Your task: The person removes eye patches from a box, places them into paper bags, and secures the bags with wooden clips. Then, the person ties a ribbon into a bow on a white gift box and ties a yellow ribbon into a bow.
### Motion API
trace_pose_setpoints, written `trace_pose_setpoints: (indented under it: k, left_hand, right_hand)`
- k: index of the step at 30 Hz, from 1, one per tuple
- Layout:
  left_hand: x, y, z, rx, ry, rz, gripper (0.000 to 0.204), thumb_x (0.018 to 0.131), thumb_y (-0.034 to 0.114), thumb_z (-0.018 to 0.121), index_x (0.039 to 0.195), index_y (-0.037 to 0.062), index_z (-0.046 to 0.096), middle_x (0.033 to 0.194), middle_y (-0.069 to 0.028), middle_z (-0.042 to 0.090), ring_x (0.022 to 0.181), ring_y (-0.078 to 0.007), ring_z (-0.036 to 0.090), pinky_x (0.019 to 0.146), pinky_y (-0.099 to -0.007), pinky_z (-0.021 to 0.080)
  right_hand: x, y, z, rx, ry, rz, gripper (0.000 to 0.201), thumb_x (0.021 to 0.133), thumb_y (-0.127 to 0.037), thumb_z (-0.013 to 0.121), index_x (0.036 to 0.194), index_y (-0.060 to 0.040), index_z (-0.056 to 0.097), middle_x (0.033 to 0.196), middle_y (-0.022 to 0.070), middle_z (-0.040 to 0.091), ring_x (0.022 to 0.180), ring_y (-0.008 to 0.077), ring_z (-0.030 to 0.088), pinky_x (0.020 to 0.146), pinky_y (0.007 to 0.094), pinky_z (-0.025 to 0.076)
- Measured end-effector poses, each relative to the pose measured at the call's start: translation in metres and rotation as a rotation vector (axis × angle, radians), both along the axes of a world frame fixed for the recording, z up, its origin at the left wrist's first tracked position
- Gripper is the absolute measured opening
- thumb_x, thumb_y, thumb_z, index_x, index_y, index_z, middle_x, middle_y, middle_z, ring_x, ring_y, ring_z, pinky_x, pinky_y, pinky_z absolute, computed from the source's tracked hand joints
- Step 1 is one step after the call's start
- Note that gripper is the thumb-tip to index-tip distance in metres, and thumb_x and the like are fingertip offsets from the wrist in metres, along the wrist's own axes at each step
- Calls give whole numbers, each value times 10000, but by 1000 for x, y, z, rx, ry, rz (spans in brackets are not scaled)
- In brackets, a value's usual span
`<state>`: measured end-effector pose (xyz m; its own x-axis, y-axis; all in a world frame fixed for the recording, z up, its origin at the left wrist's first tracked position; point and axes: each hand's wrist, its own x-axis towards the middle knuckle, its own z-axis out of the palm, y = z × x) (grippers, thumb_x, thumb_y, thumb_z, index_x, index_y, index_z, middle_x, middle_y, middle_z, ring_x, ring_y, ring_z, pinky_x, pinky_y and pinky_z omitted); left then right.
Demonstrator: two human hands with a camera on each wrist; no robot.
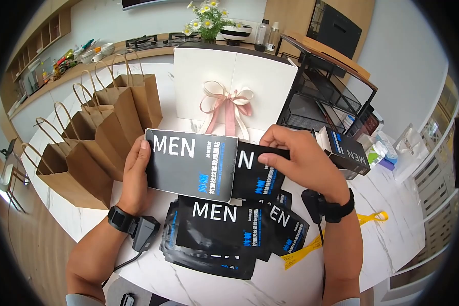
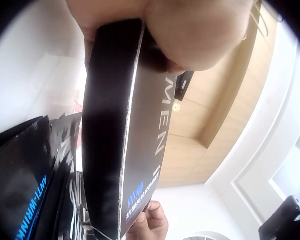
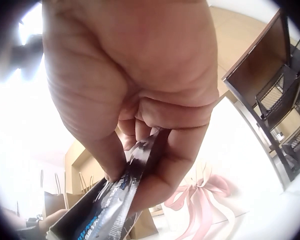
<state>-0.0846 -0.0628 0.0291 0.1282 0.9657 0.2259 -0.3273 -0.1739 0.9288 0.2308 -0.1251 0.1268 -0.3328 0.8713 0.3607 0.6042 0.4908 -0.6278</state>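
In the head view my left hand (image 1: pixel 135 178) grips a black carton (image 1: pixel 191 168) printed MEN by its left end, thumb on the front face. My right hand (image 1: pixel 306 158) pinches the top corner of a black foil sachet (image 1: pixel 260 176) between thumb and fingers. The sachet's left part is hidden at the carton's right end. In the right wrist view the pinched sachet (image 3: pixel 120 205) shows its shiny edge. Below both hands, a pile of similar black sachets (image 1: pixel 214 229) lies on the marbled table (image 1: pixel 387 229).
Several brown paper bags (image 1: pixel 79 173) stand at the left. Behind is a white gift box (image 1: pixel 199 71) with a pink and cream bow (image 1: pixel 227 104). Another MEN carton (image 1: pixel 344 153) and a black mesh rack (image 1: pixel 321 76) stand at the right. A yellow strip (image 1: pixel 301 255) lies beside the pile.
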Motion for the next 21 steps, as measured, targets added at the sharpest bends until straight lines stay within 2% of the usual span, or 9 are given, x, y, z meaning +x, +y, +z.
trace_pose_setpoints:
  k: [2, 3, 4, 6, 7, 8, 10, 16, 21]
  left_hand:
    - [-1, 1, -2, 47, 34, 4, 420, 1119, 375, 425, 1322, 42, 580, 1161, -2, 636, 1082, -84, 549, 993, -261, 417]
    - [-2, 3, -4, 55, 27, 11, 420, 1119, 375, 425, 1322, 42, 580, 1161, -2, 636, 1082, -84, 549, 993, -261, 417]
    - [-2, 6, -7, 64, 29, 26, 416, 1120, 375, 422, 1313, 43, 583, 1152, 0, 636, 1076, -82, 549, 990, -258, 417]
    - [-4, 8, -9, 72, 28, 48, 412, 1121, 374, 419, 1304, 45, 586, 1142, 1, 635, 1070, -80, 548, 987, -255, 417]
    - [-4, 8, -9, 61, 19, 43, 409, 1122, 374, 416, 1293, 46, 588, 1133, 4, 634, 1064, -80, 549, 986, -254, 417]
    - [-4, 8, -10, 48, 10, 36, 405, 1123, 375, 413, 1283, 47, 591, 1124, 6, 633, 1058, -79, 549, 986, -253, 417]
    - [-4, 7, -9, 53, -10, 24, 399, 1124, 375, 411, 1269, 51, 593, 1110, 12, 630, 1052, -77, 547, 984, -254, 417]
    - [-1, 3, -3, 55, -5, 16, 406, 1125, 376, 403, 1295, 53, 582, 1144, 6, 633, 1068, -80, 550, 998, -264, 416]
    - [-3, 4, -3, 43, -22, -19, 424, 1122, 380, 409, 1324, 45, 575, 1161, -3, 633, 1074, -85, 547, 1003, -268, 413]
  right_hand:
    - [-6, -2, 3, 19, -188, -64, 235, 894, -143, 755, 1013, 10, 623, 784, 159, 686, 699, 228, 646, 662, 352, 483]
    - [-4, -3, 4, 70, -420, -172, 239, 902, -186, 770, 1002, -17, 633, 735, 150, 669, 681, 184, 659, 611, 334, 470]
    - [-6, -5, 11, 84, -427, -167, 239, 902, -186, 770, 1002, -17, 633, 735, 150, 669, 681, 184, 659, 611, 334, 470]
    - [-10, -11, 24, -353, -106, -279, 230, 919, -180, 766, 1031, -30, 633, 704, 105, 662, 689, 127, 680, 563, 300, 454]
    - [-5, -11, 22, -355, 81, -182, 196, 941, -120, 736, 1055, -10, 621, 731, 73, 667, 714, 113, 707, 553, 261, 489]
    - [-3, -9, 16, -357, 79, -179, 196, 941, -120, 736, 1055, -10, 621, 731, 73, 667, 714, 113, 707, 553, 261, 489]
    - [2, -2, 2, -373, 393, 29, 192, 942, -51, 702, 1082, 29, 598, 791, 79, 691, 730, 156, 727, 600, 258, 556]
    - [-34, 0, -4, -487, 324, -11, 80, 944, -19, 671, 960, 47, 629, 800, 92, 697, 707, 161, 731, 600, 241, 567]
    - [-51, -3, -15, -289, 186, -96, 80, 946, -26, 666, 935, 44, 628, 742, 91, 694, 584, 131, 695, 514, 230, 518]
